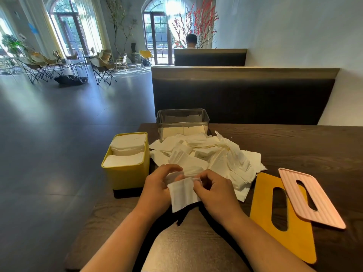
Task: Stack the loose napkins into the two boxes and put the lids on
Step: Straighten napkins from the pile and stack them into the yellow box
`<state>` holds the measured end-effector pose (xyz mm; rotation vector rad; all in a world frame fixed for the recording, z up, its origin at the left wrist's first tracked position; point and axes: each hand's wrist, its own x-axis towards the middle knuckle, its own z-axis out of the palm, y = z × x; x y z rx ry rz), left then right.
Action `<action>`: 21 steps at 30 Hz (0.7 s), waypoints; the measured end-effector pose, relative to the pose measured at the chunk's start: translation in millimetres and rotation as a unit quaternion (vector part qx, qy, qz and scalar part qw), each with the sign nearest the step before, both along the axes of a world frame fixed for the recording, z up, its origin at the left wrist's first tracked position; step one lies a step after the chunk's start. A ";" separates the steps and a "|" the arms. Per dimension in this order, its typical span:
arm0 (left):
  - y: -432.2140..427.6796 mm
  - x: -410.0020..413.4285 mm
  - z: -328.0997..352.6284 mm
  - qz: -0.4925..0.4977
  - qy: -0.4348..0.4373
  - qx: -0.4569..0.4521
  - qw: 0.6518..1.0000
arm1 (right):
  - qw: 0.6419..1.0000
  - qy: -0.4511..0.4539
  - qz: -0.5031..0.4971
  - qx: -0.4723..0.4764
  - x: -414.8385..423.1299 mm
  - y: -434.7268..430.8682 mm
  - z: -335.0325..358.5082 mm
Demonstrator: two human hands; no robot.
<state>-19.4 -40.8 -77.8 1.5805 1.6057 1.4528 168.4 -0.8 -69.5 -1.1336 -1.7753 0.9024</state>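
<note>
A heap of loose white napkins (212, 154) lies in the middle of the dark wooden table (294, 146). My left hand (157, 187) and my right hand (214, 189) both pinch one folded white napkin (183, 193) just in front of the heap. A yellow box (125, 173) at the left table edge is nearly full of stacked napkins. A clear box (182, 119) behind the heap holds a low layer of napkins. A yellow lid (294, 230) and a pink ribbed lid (324, 209) lie flat at the right, the pink one overlapping the yellow.
The table's left edge drops to the dark floor right beside the yellow box. A dark booth backrest (243, 99) stands behind the table. A person sits in the booth beyond (191, 41). Folding chairs (102, 67) stand far off at the left.
</note>
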 end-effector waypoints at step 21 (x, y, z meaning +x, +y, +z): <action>-11.7 -5.4 11.6 -0.058 0.094 -0.025 0.994 | 0.999 -0.018 -0.016 -0.034 5.0 7.3 4.3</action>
